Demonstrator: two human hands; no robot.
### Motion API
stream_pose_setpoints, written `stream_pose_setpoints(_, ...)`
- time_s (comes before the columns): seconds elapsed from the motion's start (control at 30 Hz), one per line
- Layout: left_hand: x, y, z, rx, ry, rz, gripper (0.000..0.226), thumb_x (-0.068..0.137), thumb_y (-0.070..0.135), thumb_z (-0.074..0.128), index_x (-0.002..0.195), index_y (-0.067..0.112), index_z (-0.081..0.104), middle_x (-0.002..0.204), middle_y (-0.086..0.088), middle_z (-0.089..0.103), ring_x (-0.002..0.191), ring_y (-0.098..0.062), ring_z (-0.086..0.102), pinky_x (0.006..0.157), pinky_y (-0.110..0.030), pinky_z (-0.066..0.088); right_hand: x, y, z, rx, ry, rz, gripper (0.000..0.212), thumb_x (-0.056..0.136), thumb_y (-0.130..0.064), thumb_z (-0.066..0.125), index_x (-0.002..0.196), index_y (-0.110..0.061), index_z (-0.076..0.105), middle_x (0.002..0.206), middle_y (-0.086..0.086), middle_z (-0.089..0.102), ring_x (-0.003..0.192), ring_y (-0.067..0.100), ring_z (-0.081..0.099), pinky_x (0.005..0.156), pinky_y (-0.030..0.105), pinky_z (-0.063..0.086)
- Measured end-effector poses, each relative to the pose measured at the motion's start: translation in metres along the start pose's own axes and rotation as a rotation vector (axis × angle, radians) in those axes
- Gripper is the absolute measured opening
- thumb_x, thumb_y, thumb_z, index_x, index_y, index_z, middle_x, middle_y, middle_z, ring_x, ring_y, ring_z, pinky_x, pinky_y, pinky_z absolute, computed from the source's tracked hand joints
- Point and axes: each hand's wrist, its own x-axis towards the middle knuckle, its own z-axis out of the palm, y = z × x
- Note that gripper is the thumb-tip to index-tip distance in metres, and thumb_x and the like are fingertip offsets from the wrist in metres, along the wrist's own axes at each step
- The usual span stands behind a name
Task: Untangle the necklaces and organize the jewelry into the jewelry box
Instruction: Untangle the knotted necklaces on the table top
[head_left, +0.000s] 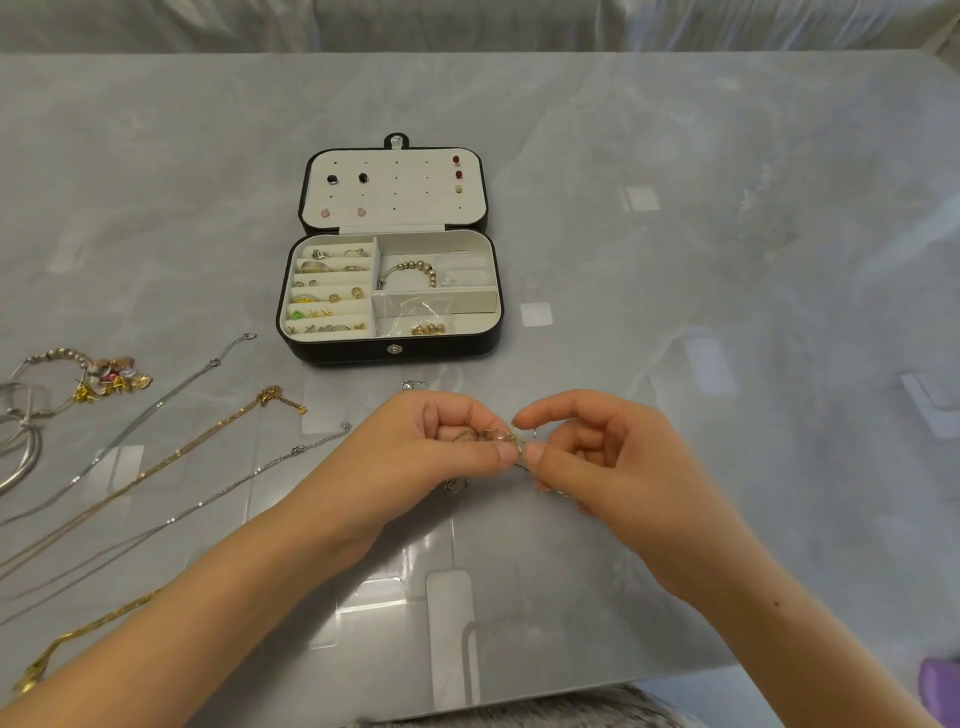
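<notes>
Tangled chain (511, 440) — pinched between left hand (447, 441) and right hand (587, 457), fingers curled.

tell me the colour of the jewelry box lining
The jewelry box lining is cream white; it shows best in the head view.
</notes>
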Motion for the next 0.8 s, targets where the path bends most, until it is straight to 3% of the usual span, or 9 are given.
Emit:
stream_pose_setpoints(0.07,-0.0008,-0.0002,-0.0010,0.014,0.015,0.011,0.011,0.075,0.011,0.073,0.078,0.002,0.068,0.071,-0.020,0.053,0.066,-0.022,0.046,0.059,-0.017,0.042,-0.0017,0.0011,0.0018,-0.012,0.067,-0.081,0.017,0.079,-0.003,0.067,0.083,-0.019,0.068,0.057,-0.004,0.057,0.054,0.008,0.048,0.050,0.014,0.039)
stream_pose_setpoints(0.17,-0.0030,-0.0004,-0.0035,0.026,0.028,0.040,0.015,0.069,0.022,0.076,0.073,0.009,0.069,0.071,-0.021,0.054,0.065,-0.022,0.048,0.060,-0.017,0.042,-0.0060,-0.0005,0.0024,0.134,0.099,-0.061,0.014,0.080,-0.002,0.064,0.078,-0.015,0.067,0.058,-0.001,0.061,0.051,0.007,0.049,0.047,0.013,0.037)
stream_pose_setpoints(0.27,-0.0047,0.0004,-0.0049,-0.001,0.005,0.055,0.012,0.068,0.024,0.076,0.074,0.015,0.071,0.073,-0.019,0.059,0.067,-0.019,0.052,0.065,-0.017,0.044,-0.0083,-0.0027,0.0031,0.197,0.055,0.026,0.012,0.087,-0.006,0.058,0.088,-0.013,0.067,0.056,0.006,0.065,0.046,0.010,0.048,0.042,0.018,0.037)
stream_pose_setpoints(0.43,-0.0056,0.0001,-0.0053,-0.047,-0.076,0.063,0.012,0.071,0.019,0.066,0.077,0.010,0.070,0.073,-0.019,0.053,0.069,-0.021,0.050,0.067,-0.015,0.045,-0.0057,-0.0023,0.0053,0.099,-0.059,0.091,0.020,0.088,-0.006,0.057,0.101,-0.018,0.067,0.057,0.005,0.067,0.043,0.007,0.047,0.042,0.017,0.037)
stream_pose_setpoints(0.63,-0.0055,0.0010,-0.0054,-0.025,-0.116,0.063,0.010,0.072,0.019,0.066,0.077,0.011,0.070,0.072,-0.011,0.065,0.071,-0.019,0.056,0.070,-0.016,0.047,-0.0027,-0.0028,0.0050,0.078,-0.065,0.088,0.012,0.084,-0.002,0.061,0.081,-0.008,0.071,0.057,0.003,0.065,0.042,0.004,0.047,0.041,0.013,0.036)
stream_pose_setpoints(0.8,-0.0053,0.0025,-0.0066,-0.001,-0.084,0.051,0.010,0.070,0.023,0.066,0.073,0.015,0.071,0.067,-0.006,0.063,0.067,-0.017,0.052,0.065,-0.014,0.044,-0.0009,0.0035,0.0041,-0.015,0.118,-0.019,0.014,0.080,-0.013,0.067,0.069,-0.022,0.070,0.057,-0.010,0.058,0.049,0.006,0.046,0.049,0.016,0.039)
